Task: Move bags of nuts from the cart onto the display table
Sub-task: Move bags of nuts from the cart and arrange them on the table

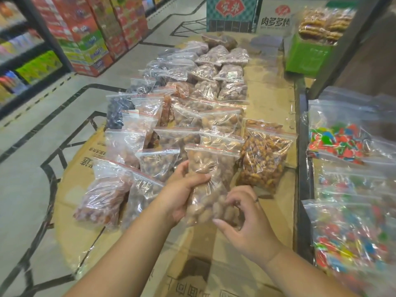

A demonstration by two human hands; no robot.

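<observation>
My left hand (182, 189) grips a clear zip bag of pale brown nuts (211, 168) around its middle, holding it upright just above the cardboard-covered display table (267, 97). My right hand (244, 215) is at the bag's lower end, fingers curled against the bottom corner. Several other zip bags of nuts and dried fruit (205, 91) lie in rows on the table beyond. A bag of orange-brown nuts (263, 161) lies just right of the held bag.
Bags of coloured candy (347, 142) fill a rack on the right behind a dark metal frame (302, 168). A green box with cookie packs (308, 54) stands at the far right. Shelves and stacked cartons (85, 35) line the aisle on the left.
</observation>
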